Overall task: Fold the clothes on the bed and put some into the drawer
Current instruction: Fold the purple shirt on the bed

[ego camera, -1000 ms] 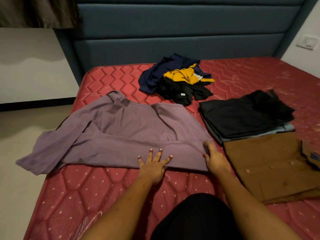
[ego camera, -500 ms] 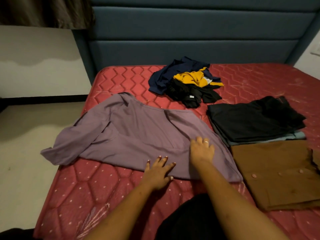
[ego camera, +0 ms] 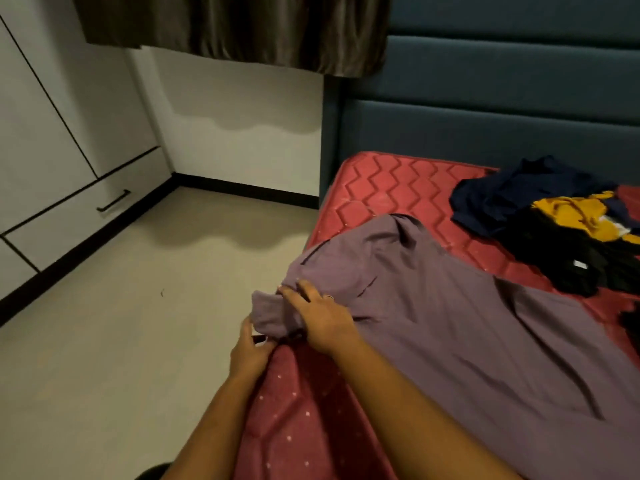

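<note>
The view has swung left since half a second ago: a white cabinet's drawer (ego camera: 79, 220) with a dark bar handle now sits at the left edge, closed, with bare floor (ego camera: 138, 323) filling the lower left. The folded black stack and the brown garment seen before are out of frame.

At lower centre, the left hand (ego camera: 250, 351) has left the hem. It now reaches the end of the sleeve (ego camera: 273, 313) at the bed's edge, with its fingers curled round the cuff's lower edge, grasping it.

Just to its right, the right hand (ego camera: 322, 317) has crossed from the shirt's body to lie on top of the same sleeve, fingers straight and spread, pressing the cloth.

The purple shirt (ego camera: 450, 323) lies spread across the red mattress (ego camera: 391, 181), from centre to lower right. At the right edge the pile of unfolded clothes (ego camera: 554, 230), navy, yellow and black, lies as before below the blue headboard (ego camera: 485, 116).
</note>
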A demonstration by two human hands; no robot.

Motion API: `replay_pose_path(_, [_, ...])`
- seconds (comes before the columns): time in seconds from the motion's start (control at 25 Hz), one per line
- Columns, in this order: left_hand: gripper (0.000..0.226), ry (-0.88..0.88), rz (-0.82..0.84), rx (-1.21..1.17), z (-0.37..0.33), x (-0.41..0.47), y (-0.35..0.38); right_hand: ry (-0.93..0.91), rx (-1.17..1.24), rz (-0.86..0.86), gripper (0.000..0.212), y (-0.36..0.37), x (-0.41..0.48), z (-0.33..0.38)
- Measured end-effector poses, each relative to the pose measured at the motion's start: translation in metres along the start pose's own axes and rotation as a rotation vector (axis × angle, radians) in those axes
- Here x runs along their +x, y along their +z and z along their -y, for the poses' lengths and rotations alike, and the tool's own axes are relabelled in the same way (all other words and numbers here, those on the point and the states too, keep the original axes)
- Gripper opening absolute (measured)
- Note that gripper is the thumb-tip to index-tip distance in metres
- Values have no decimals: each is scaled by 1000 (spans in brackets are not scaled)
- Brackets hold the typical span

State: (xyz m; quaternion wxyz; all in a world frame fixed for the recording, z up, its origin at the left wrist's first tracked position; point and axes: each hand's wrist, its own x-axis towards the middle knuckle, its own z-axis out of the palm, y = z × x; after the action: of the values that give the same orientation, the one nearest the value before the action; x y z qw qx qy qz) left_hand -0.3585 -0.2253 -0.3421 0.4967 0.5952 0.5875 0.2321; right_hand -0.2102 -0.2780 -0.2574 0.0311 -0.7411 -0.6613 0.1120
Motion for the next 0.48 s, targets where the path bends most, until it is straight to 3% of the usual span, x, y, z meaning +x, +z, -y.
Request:
replay_pose_path(0.08, [66, 47, -31, -113, 2, 18, 5, 46, -82, 46, 82, 5, 24, 10])
replay_pose_path(0.2, [19, 31, -199, -368, -19, 30, 9, 116, -81, 114, 45, 0, 43, 5])
replay_pose_path(0.28, [19, 47, -222, -626, -49, 40, 8, 133, 187, 161, 30, -22, 53, -7])
replay_pose_path(0.36, [18, 227, -269, -724, -92, 41, 8, 132, 653, 174, 15, -59, 63, -22])
replay_pose_path(0.4, [23, 377, -304, -664, -115, 39, 9, 173, 862, 58, 14, -74, 70, -34])
replay_pose_path(0.48, [33, 757, -341, -321, -149, 32, 15, 437, 1149, -349, 27, -85, 95, -67])
